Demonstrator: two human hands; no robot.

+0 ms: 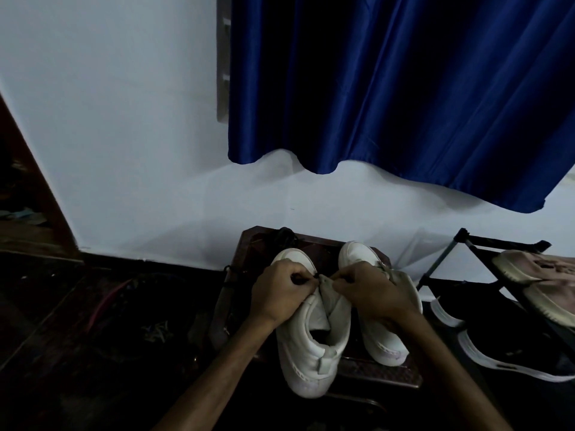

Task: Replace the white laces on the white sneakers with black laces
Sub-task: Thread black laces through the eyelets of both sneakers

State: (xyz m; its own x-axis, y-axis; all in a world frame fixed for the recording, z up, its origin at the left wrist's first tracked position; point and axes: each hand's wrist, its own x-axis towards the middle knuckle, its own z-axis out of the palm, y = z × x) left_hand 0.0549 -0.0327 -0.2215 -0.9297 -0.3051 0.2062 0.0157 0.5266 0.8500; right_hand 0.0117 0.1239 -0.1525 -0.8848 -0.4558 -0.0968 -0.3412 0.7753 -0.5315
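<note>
Two white sneakers stand side by side on a small dark stool (378, 373), toes toward the wall. My left hand (278, 293) and my right hand (367, 290) are both over the front of the left sneaker (311, 346), fingers pinched together at its eyelets. A short bit of black lace (316, 276) shows between the two hands. The right sneaker (384, 343) sits partly behind my right wrist. A dark bundle, perhaps more black lace (284, 236), lies at the stool's far left corner. The dim light hides the eyelets.
A black shoe rack (466, 244) stands to the right, with pale pink shoes (535, 275) on top and dark shoes with white soles (510, 356) below. A blue curtain (404, 88) hangs over the white wall. Dark floor with clutter lies to the left.
</note>
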